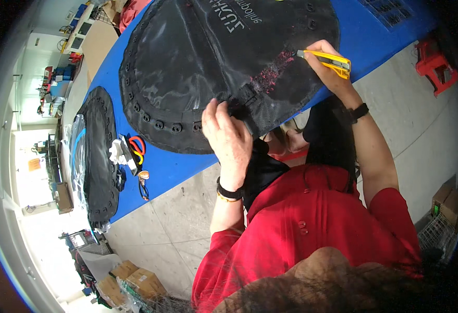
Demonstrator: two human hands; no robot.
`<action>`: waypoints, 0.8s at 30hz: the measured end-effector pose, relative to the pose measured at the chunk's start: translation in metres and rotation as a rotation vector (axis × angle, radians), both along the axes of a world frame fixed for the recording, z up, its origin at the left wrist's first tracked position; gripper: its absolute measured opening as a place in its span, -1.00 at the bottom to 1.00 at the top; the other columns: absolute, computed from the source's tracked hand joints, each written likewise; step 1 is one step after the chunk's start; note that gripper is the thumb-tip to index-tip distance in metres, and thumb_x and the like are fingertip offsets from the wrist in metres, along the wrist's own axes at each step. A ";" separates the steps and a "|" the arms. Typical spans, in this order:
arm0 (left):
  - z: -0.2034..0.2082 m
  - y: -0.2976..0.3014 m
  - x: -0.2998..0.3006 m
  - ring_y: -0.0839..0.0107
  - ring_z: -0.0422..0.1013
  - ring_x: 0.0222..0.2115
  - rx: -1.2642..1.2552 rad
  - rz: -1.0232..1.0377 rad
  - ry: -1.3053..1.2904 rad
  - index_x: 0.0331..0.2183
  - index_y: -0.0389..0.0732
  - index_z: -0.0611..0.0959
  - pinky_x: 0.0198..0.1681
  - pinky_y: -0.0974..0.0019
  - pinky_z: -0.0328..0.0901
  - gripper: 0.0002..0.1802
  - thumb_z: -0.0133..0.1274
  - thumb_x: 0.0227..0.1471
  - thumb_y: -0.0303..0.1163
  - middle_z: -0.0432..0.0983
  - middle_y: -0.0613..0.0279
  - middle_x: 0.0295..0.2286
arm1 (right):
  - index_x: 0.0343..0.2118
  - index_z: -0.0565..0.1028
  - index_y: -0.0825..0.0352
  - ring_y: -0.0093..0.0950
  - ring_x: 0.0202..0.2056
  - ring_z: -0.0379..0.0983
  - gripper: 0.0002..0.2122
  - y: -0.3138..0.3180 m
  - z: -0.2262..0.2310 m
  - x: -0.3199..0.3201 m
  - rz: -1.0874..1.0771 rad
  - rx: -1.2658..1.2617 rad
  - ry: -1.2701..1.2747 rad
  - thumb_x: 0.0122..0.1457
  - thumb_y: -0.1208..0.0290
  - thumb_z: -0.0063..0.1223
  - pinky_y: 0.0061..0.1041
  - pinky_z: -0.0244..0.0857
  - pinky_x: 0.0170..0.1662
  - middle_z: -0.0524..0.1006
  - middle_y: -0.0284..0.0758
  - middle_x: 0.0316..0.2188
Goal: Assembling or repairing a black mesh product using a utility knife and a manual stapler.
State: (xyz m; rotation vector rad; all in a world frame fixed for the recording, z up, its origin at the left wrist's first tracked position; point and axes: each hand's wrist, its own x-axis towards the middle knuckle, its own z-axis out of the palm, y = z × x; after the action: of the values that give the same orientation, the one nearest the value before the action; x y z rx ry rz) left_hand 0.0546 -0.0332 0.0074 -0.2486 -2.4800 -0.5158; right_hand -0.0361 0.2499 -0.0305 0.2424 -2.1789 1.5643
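Right hand (329, 70) grips yellow utility knife (337, 63), tip at pink fuzz (272, 74) on black rebounder mat (171, 68), flat on blue table (158, 169). Left hand (230, 140) at mat's near edge; can't tell if pinching. Risk: steep blade nicks fabric.

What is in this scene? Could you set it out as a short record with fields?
Right hand: holds a yellow utility knife, tip beside pinkish-red specks
Left hand: at the near edge of the round black fabric; grip unclear
Surface: blue table
Also on table: scissors, another black piece
On floor: red stool
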 end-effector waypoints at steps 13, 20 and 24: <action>-0.028 0.016 -0.017 0.02 0.28 0.17 -0.154 -0.171 -0.170 0.06 -0.23 0.56 0.27 0.00 0.10 -0.57 0.03 0.22 -0.25 0.42 0.00 0.10 | -0.28 0.46 0.28 -0.73 -0.30 0.42 -0.90 -0.002 0.004 0.003 0.021 -0.026 -0.029 0.25 0.41 0.14 -0.63 0.34 -0.23 0.48 -0.50 -0.39; -0.037 0.010 -0.017 0.07 0.35 0.15 -0.063 -0.151 -0.148 0.05 -0.24 0.58 0.29 0.02 0.12 -0.60 0.04 0.20 -0.33 0.47 0.03 0.08 | -0.23 0.47 0.29 -0.74 -0.33 0.40 -0.86 0.000 -0.004 0.001 0.009 -0.025 0.009 0.28 0.36 0.14 -0.68 0.32 -0.27 0.49 -0.52 -0.38; -0.037 0.011 -0.015 -0.04 0.36 0.09 0.016 -0.151 -0.103 0.00 -0.29 0.59 0.24 -0.01 0.17 -0.60 0.10 0.12 -0.38 0.48 -0.06 0.04 | -0.16 0.46 0.25 -0.76 -0.43 0.38 -0.85 -0.029 0.027 0.032 0.059 -0.253 -0.214 0.30 0.34 0.11 -0.69 0.32 -0.37 0.50 -0.48 -0.39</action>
State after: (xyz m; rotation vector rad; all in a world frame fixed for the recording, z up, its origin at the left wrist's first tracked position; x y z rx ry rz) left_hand 0.0392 -0.0217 -0.0291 -0.4152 -2.5682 -0.6249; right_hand -0.0042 0.2210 -0.0032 0.0628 -2.1146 1.9571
